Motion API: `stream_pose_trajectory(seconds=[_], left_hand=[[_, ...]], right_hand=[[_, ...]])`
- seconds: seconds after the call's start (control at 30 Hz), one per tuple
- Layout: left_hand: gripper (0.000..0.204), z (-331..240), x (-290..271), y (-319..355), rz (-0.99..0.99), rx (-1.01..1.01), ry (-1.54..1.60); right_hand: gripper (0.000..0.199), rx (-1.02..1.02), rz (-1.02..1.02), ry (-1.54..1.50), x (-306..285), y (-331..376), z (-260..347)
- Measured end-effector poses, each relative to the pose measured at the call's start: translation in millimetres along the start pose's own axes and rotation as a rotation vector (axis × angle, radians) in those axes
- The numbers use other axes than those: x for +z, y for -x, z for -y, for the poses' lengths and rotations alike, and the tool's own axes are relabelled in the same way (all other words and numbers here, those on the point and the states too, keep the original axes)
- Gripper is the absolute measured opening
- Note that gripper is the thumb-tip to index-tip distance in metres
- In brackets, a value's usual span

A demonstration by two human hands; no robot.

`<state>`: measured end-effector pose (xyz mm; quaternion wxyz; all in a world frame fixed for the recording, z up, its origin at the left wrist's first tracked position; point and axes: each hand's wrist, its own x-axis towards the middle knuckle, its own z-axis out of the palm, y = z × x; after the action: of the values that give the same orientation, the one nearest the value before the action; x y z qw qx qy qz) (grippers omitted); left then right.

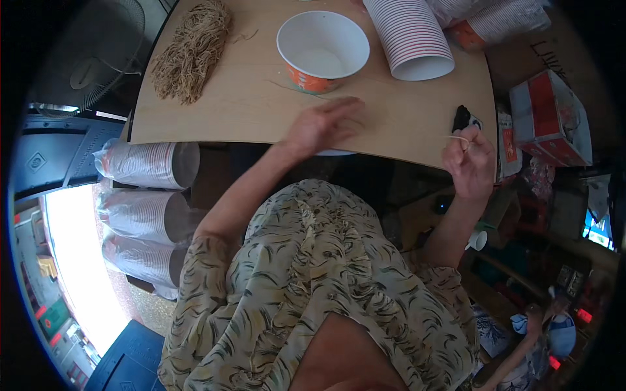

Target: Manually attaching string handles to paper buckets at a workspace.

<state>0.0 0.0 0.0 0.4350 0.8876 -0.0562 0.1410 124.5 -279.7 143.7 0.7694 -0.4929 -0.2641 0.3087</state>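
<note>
My left hand (321, 128) is over the table's near edge, fingers stretched out and slightly blurred, and I see nothing held in it. Just beyond it stands a white paper bowl (297, 45) with an orange outside, open end up. At the right side of the table my right hand (472, 163) is closed in a pinch on a thin pale strand (454, 137), whose end sticks out to the left. A small black object (462, 118) lies just beyond that hand; its kind is unclear. A tangled bundle of tan strands (195, 49) lies at the far left.
A long stack of white paper bowls (417, 40) lies on its side at the back right, with plastic-wrapped stacks (505, 21) beyond. A red-and-white carton (548, 117) stands right of the table (215, 124). More wrapped stacks (140, 163) sit below left, near a fan (91, 72).
</note>
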Motion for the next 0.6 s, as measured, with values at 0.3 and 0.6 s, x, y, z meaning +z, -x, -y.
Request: stream_pose_trajectory(seconds=[0.3,0.6], left_hand=[[0.034,-12.3,35.9,-12.4,0.207,0.105,0.347],[0.024,120.2,-147.6,40.4,-0.04,-0.051,-0.353]], right_hand=[[0.018,-0.001,0.145,-0.053,24.0,-2.3,14.1],[0.012,-0.186,0.197,-0.453,-36.9,17.1,33.9]])
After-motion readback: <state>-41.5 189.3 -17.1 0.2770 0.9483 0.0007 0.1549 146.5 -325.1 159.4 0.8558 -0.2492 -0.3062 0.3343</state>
